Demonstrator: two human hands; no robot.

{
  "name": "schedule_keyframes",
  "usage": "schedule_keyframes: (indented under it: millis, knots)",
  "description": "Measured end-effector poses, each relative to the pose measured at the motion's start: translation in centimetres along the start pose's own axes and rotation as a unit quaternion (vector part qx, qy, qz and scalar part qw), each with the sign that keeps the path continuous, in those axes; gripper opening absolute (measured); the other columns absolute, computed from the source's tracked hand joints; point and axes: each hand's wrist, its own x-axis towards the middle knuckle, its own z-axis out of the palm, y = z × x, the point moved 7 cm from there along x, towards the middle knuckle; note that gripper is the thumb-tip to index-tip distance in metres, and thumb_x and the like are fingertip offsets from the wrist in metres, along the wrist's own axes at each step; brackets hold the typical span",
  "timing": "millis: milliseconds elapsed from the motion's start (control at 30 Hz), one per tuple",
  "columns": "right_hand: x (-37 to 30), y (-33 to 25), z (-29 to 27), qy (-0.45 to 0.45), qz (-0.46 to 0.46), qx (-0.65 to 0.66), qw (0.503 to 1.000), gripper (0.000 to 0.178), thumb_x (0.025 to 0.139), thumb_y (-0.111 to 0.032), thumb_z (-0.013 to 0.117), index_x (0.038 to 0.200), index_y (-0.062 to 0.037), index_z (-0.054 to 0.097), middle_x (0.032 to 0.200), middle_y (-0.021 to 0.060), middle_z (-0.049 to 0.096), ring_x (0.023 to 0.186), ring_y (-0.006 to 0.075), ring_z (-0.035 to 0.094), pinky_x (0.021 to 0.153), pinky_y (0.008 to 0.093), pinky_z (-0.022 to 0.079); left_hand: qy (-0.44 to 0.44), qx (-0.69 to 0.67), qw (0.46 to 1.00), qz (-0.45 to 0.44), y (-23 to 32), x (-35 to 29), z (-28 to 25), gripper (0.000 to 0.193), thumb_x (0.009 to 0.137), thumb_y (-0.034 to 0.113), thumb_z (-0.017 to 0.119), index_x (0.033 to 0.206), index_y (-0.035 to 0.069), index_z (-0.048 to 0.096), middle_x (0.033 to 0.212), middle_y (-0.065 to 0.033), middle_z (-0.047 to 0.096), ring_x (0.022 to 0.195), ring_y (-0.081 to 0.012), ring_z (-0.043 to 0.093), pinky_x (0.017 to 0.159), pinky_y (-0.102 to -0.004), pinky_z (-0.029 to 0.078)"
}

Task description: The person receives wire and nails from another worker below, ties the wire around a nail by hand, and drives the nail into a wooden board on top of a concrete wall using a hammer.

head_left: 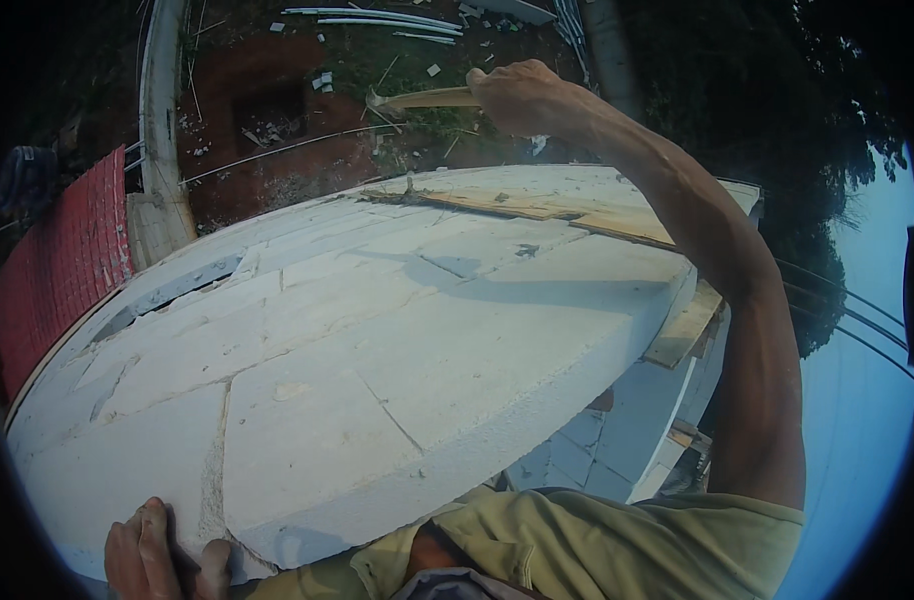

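My right hand (525, 97) is closed around the wooden handle of a hammer (427, 98). It is raised at arm's length past the far side of the pale block wall (307, 400), with the hammer's head pointing left. Beneath that arm, a wooden board (497, 206) lies along the far part of the wall. At the near left, my left hand (157, 555) rests on the blocks, its fingers slightly bent and the thumb apart, holding nothing. A rough mortar joint runs just right of it.
A red corrugated roof sheet (62, 265) stands at the left. A short plank (685, 325) juts from the wall's right end. The ground lies well below, with pale pipes (377, 20) and scattered debris. Cables (857, 320) cross the sky at the right.
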Motion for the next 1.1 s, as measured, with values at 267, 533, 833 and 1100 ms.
schedule_keyframes:
  millis: [267,533,833,1100]
  knots:
    - [-19.5,-0.1,-14.5,0.224,0.144,-0.023,0.963,0.026,0.096,-0.023,0.061,0.104,0.0012,0.066,0.080,0.0170,0.069,0.072,0.0287,0.068,0.067,0.0413,0.054,0.021,-0.050,0.998,-0.016,-1.1,-0.4,0.6,0.042,0.079,0.020,0.074,0.106,-0.011,0.066,0.079,-0.0212,0.062,0.067,-0.0338,0.060,0.060,-0.0392,0.048]
    - [-35.4,4.3,-10.2,0.436,0.237,0.290,0.818,0.035,0.101,-0.032,0.064,0.108,0.0018,0.066,0.076,0.0051,0.062,0.057,0.0108,0.054,0.053,0.0264,0.046,0.063,-0.071,0.995,-0.008,-1.1,-0.1,0.0,0.028,0.087,0.002,0.067,0.112,-0.012,0.065,0.079,-0.0192,0.060,0.065,-0.0276,0.059,0.057,-0.0335,0.045]
    - [-43.7,3.9,3.5,0.556,0.224,0.553,0.578,0.033,0.094,-0.029,0.074,0.104,-0.0012,0.060,0.072,0.0024,0.056,0.053,0.0040,0.047,0.045,0.0205,0.035,0.051,-0.060,0.994,-0.081,-1.3,0.2,0.8,0.014,0.094,-0.004,0.061,0.106,-0.010,0.066,0.077,-0.0180,0.058,0.062,-0.0253,0.058,0.054,-0.0327,0.044]
    - [-52.6,1.0,13.5,0.615,0.274,0.611,0.417,0.028,0.090,-0.025,0.075,0.091,-0.0035,0.058,0.066,-0.0007,0.052,0.050,0.0045,0.046,0.044,0.0222,0.035,0.131,-0.008,0.990,0.043,-1.1,0.5,0.8,0.009,0.097,0.000,0.060,0.098,-0.008,0.065,0.079,-0.0163,0.061,0.068,-0.0271,0.063,0.063,-0.0369,0.050]
